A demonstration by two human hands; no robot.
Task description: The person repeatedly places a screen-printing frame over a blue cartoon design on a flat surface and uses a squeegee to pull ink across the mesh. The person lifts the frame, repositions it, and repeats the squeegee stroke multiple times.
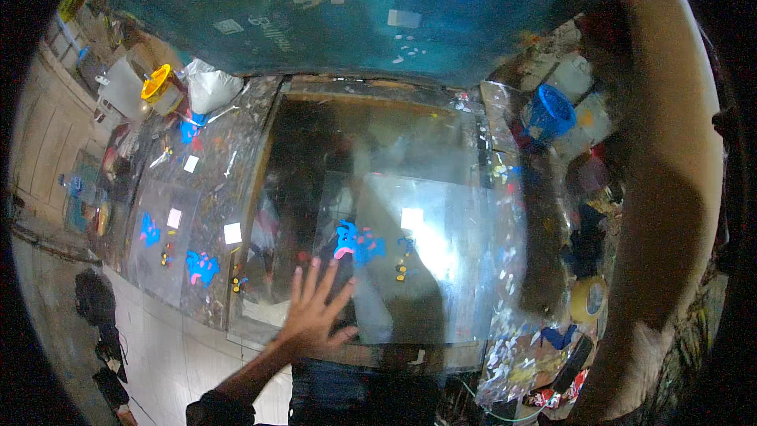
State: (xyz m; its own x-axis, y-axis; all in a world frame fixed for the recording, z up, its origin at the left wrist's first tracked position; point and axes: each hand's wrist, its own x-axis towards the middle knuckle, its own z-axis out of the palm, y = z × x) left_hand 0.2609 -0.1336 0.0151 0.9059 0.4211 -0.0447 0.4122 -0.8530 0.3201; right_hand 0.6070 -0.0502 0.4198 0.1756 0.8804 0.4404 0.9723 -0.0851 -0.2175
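Note:
My left hand (317, 312) is spread palm down, fingers apart, over the near left part of a glossy glass-like panel (315, 142) framed in wood. Nothing is in it. Just beyond its fingertips lies a blue cut-out figure (345, 235) with a pink patch, with a second blue shape (369, 247) overlapping at its right. A white square (412, 218) and a small yellow-and-black piece (401, 270) lie right of these on a clear sheet. Whether my fingers touch the panel, I cannot tell. My right hand is out of view.
Left of the panel, a clear sheet (150, 268) carries more blue figures (202, 267). A yellow-rimmed bucket (162, 91) and white bag (211, 88) stand far left. At right are a blue bucket (550, 113), paper scraps (509, 355), a tape roll (587, 300) and a broad tan surface (670, 110).

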